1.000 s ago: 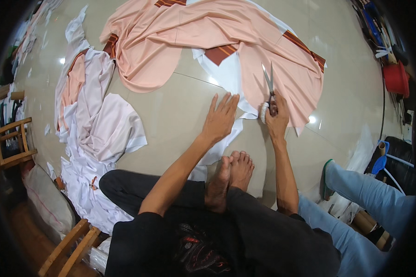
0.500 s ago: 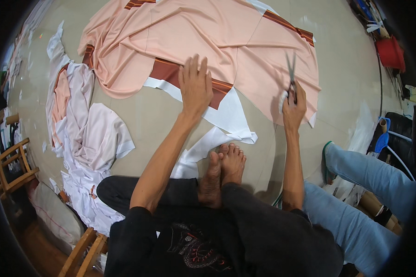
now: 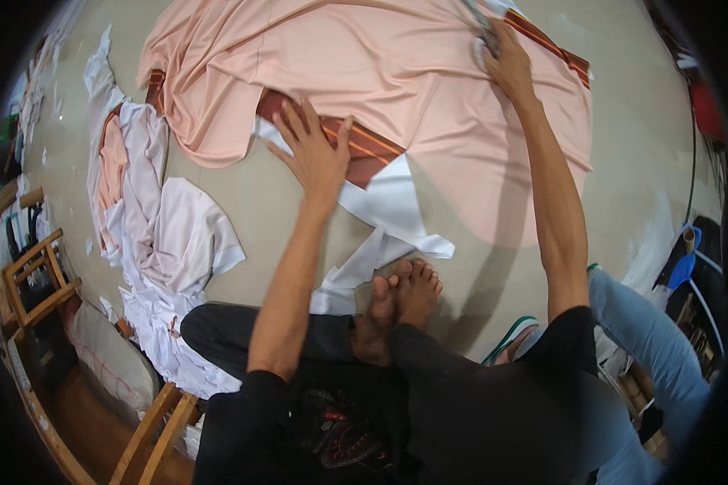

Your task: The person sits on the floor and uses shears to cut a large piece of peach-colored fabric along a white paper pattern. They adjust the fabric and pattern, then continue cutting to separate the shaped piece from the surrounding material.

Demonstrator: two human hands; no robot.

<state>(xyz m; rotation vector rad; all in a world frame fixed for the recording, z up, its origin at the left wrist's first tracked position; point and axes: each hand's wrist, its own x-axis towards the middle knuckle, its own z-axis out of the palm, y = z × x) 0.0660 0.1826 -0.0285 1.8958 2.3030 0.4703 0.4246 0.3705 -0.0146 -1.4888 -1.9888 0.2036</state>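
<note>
A large peach fabric piece (image 3: 348,61) with brown, orange-striped bands lies rumpled on the floor. My left hand (image 3: 315,158) rests flat with fingers spread on its brown band (image 3: 372,153), close to the white cloth edging (image 3: 388,198). Far to the right, my right hand (image 3: 510,69) grips a pair of scissors (image 3: 487,28) over the upper part of the peach fabric. The blades point up and left, and their tips are blurred, so whether they touch the cloth is unclear. Something white is wrapped at the scissors' handle.
A heap of white and peach cloth (image 3: 170,234) lies at left, beside wooden stool frames (image 3: 36,279). My bare feet (image 3: 396,311) are just below the white strips. At right another person's jeans-clad leg (image 3: 647,323) and sandal (image 3: 510,339) are close to my arm.
My right hand has carried the scissors up and away over the fabric, which now has more folds there. My left hand has shifted slightly left and spread its fingers. The other person's legs have shifted.
</note>
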